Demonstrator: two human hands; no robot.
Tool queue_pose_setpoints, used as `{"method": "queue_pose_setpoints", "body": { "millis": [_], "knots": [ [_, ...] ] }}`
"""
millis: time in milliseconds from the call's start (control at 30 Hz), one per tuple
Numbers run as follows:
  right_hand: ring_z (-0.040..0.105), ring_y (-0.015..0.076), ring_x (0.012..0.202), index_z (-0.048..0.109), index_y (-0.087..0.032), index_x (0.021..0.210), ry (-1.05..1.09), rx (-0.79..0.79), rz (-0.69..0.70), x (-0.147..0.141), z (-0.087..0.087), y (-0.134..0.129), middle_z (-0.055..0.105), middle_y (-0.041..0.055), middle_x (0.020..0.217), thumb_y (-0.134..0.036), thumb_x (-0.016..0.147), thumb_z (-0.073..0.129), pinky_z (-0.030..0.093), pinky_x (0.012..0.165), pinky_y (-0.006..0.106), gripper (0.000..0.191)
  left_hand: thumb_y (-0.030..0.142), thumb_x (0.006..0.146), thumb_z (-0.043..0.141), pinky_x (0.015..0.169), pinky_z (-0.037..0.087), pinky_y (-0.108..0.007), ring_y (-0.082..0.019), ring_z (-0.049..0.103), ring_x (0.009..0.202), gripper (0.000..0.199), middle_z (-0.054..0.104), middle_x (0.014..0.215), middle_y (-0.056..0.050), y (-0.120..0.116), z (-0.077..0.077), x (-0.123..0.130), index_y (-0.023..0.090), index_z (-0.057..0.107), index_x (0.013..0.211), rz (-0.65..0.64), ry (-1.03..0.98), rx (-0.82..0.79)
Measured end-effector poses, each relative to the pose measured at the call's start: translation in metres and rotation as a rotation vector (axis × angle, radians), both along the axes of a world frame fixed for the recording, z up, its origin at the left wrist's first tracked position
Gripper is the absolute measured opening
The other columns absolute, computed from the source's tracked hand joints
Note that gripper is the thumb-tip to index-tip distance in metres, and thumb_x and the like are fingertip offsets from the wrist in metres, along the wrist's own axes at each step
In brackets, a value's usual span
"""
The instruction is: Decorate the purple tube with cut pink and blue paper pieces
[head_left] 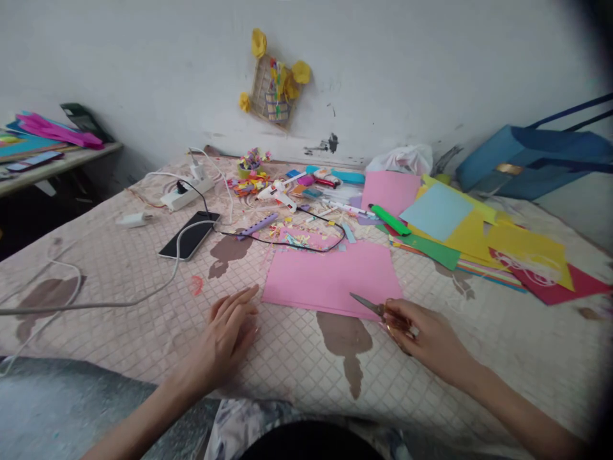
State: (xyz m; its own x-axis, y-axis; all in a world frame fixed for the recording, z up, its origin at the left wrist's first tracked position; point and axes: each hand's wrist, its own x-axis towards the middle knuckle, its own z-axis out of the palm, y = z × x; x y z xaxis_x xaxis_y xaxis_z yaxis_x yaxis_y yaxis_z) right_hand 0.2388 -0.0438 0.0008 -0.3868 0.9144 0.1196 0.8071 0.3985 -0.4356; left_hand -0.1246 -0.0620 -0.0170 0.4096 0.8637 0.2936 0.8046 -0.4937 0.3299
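In my right hand [421,335] is a pair of scissors [368,302], its handles gripped in my fingers and its blades pointing left over the pink paper [330,275]. The blades look closed together. That paper lies flat on the patterned tablecloth [287,358] in front of me. My left hand [234,326] rests on the cloth just left of the paper's near left corner, fingers stretched out and slightly bent, holding nothing. Paper scraps [306,237] are scattered along the paper's far edge.
A glue gun [280,193] with a black cord lies beyond the paper. To the left are a phone [189,235], a power strip [188,193] and loose white cables. Coloured sheets [460,223], a green marker [389,219] and a blue bag [531,160] are on the right.
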Motion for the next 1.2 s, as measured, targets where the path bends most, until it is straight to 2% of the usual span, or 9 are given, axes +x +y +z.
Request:
{"method": "queue_pose_setpoints", "body": {
  "millis": [100, 233, 367, 567, 767, 1000, 1200],
  "knots": [
    [0.06, 0.0167, 0.068, 0.051, -0.02, 0.092, -0.109, -0.007, -0.039, 0.021, 0.001, 0.001, 0.063, 0.0041, 0.08, -0.028, 0.08, 0.048, 0.045, 0.06, 0.028, 0.015, 0.014, 0.083, 0.042, 0.096, 0.033, -0.043, -0.023, 0.042, 0.117, 0.02, 0.046, 0.128, -0.013, 0.006, 0.002, 0.01, 0.017, 0.045, 0.103, -0.041, -0.031, 0.002],
    [0.06, 0.0199, 0.076, 0.051, -0.019, 0.098, -0.221, 0.031, 0.004, 0.044, 0.005, 0.002, 0.063, 0.0071, 0.088, -0.031, 0.076, 0.052, 0.045, 0.066, 0.032, 0.025, 0.014, 0.083, 0.044, 0.092, 0.037, -0.04, -0.022, 0.046, 0.11, 0.023, 0.054, 0.115, -0.009, 0.019, 0.008, 0.031, 0.018, 0.046, 0.105, -0.105, -0.105, 0.026],
    [0.058, 0.0205, 0.077, 0.052, -0.019, 0.096, -0.31, 0.008, 0.052, 0.063, 0.011, 0.001, 0.062, 0.0072, 0.088, -0.033, 0.077, 0.051, 0.044, 0.066, 0.032, 0.023, 0.017, 0.085, 0.042, 0.087, 0.041, -0.035, -0.019, 0.051, 0.1, 0.021, 0.058, 0.103, -0.007, 0.036, 0.019, 0.061, 0.018, 0.049, 0.105, -0.205, -0.133, -0.063],
    [0.059, 0.021, 0.077, 0.053, -0.019, 0.095, -0.416, -0.001, 0.086, 0.095, 0.015, -0.002, 0.063, 0.0061, 0.088, -0.034, 0.077, 0.051, 0.041, 0.067, 0.033, 0.023, 0.018, 0.085, 0.044, 0.081, 0.044, -0.032, -0.018, 0.053, 0.093, 0.015, 0.057, 0.098, -0.006, 0.061, 0.027, 0.108, 0.017, 0.051, 0.098, -0.386, -0.135, -0.194],
    [0.058, 0.0203, 0.07, 0.054, -0.02, 0.088, -0.493, -0.024, 0.13, 0.113, 0.014, -0.007, 0.062, 0.0043, 0.077, -0.035, 0.077, 0.051, 0.037, 0.06, 0.03, 0.019, 0.016, 0.082, 0.046, 0.075, 0.044, -0.027, -0.016, 0.053, 0.085, 0.012, 0.058, 0.09, -0.006, 0.074, 0.026, 0.144, 0.015, 0.053, 0.092, -0.5, -0.126, -0.263],
    [0.057, 0.0197, 0.07, 0.054, -0.019, 0.087, -0.534, 0.004, 0.17, 0.12, 0.013, -0.008, 0.061, 0.0038, 0.076, -0.035, 0.079, 0.048, 0.035, 0.059, 0.029, 0.018, 0.018, 0.081, 0.047, 0.069, 0.043, -0.024, -0.014, 0.054, 0.076, 0.013, 0.059, 0.086, -0.005, 0.082, 0.021, 0.176, 0.014, 0.056, 0.089, -0.528, -0.166, -0.332],
    [0.058, 0.0189, 0.069, 0.056, -0.02, 0.086, -0.529, 0.021, 0.208, 0.124, 0.009, -0.005, 0.062, 0.0032, 0.075, -0.036, 0.08, 0.049, 0.034, 0.057, 0.028, 0.019, 0.019, 0.079, 0.05, 0.066, 0.042, -0.024, -0.013, 0.053, 0.071, 0.01, 0.058, 0.08, -0.004, 0.087, 0.013, 0.195, 0.014, 0.059, 0.082, -0.55, -0.145, -0.327]
  ]
}}
